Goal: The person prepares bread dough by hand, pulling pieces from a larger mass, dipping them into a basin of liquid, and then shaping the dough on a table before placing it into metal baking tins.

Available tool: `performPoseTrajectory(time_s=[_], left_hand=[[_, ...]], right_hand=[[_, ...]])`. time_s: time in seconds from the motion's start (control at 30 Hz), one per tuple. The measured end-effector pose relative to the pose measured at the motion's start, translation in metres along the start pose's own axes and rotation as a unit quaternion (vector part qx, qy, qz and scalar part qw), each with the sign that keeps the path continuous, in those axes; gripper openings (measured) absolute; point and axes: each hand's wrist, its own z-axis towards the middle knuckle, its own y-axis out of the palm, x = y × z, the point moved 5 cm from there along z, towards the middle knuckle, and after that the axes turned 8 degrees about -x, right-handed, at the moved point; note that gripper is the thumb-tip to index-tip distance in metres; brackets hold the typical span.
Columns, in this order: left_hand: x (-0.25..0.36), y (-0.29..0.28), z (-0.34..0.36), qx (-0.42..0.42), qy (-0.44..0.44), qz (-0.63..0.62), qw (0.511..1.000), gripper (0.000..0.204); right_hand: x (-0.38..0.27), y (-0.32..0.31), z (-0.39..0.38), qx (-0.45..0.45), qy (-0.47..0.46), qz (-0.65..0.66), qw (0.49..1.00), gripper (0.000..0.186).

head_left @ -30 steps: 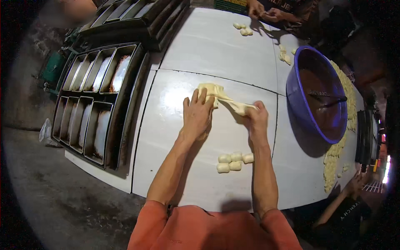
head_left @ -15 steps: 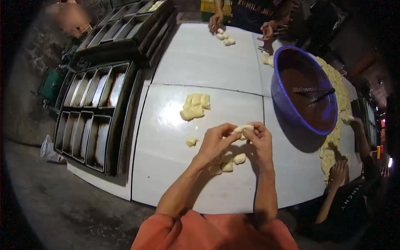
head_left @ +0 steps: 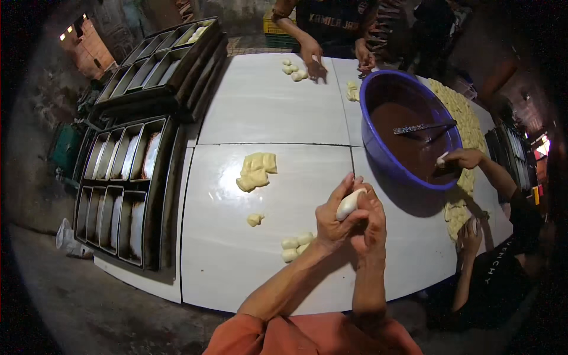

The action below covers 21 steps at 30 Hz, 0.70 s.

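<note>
A smooth, pale, oval piece of dough [head_left: 349, 205] is held up between my two hands, above the white table [head_left: 248, 118]. My left hand [head_left: 331, 218] closes round its left side, and my right hand [head_left: 373, 218] presses on it from the right with bent fingers. Below, several small dough rolls [head_left: 289, 243] lie in a cluster, partly covered by my left forearm. To the left of my hands are a larger slab of cut dough [head_left: 257, 171] and a little scrap of dough [head_left: 255, 220].
A blue basin [head_left: 370, 121] of brown filling stands right of my hands. Beyond it stretches a long band of dough pieces [head_left: 455, 109]. A co-worker's hand [head_left: 464, 158] is at its rim; another person's hand [head_left: 310, 52] is across the table. Metal loaf pans [head_left: 133, 219] sit at left.
The dough in my hands has turned from a bent, folded strip into a smooth oval. The co-worker on the right has brought a hand to the basin. The whole view has shifted slightly.
</note>
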Motion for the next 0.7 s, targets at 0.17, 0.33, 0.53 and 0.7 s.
performPoseTrajectory(time_s=[0.17,0.33,0.53,0.7], left_hand=[[-0.019,0.019,-0.015,-0.057,-0.195,-0.1,0.974,0.072],[-0.006,-0.029,-0.015,-0.11,-0.34,0.001,0.934,0.036],[-0.017,-0.046,-0.015,-0.066,-0.356,-0.009,0.932,0.034],[-0.016,-0.047,-0.02,-0.157,-0.408,0.031,0.899,0.033]], right_hand=[[-0.041,-0.034,0.038,0.003,-0.028,-0.077,0.997,0.027],[-0.138,-0.097,0.11,0.082,-0.048,-0.315,0.944,0.02],[-0.107,-0.238,0.17,-0.059,0.219,-0.738,0.635,0.029],[-0.087,-0.193,0.154,-0.115,0.276,-0.676,0.674,0.031]])
